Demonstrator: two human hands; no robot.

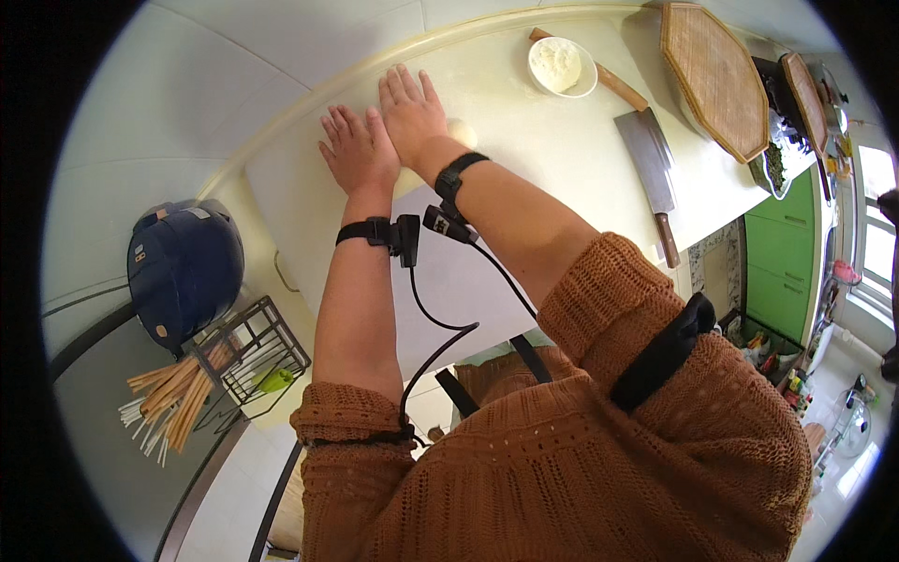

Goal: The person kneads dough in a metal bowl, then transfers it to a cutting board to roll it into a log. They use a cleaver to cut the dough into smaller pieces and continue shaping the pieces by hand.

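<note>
My left hand (pixel 361 152) and my right hand (pixel 412 117) lie side by side near the back of a pale board (pixel 524 187), fingers stretched out. Pale dough (pixel 461 132) shows beside and under my hands, mostly hidden by them. Right of them stands a white bowl (pixel 560 67) of white powder, with a wooden rolling pin (pixel 620 86) lying behind it. A cleaver (pixel 646 161) with a wooden handle lies farther right.
At the left are a dark blue appliance (pixel 183 267) and a wire rack (pixel 272 342) with chopsticks. At the right are wooden trays (pixel 712 80), a container of greens (pixel 773 164) and green cabinets (pixel 779 253).
</note>
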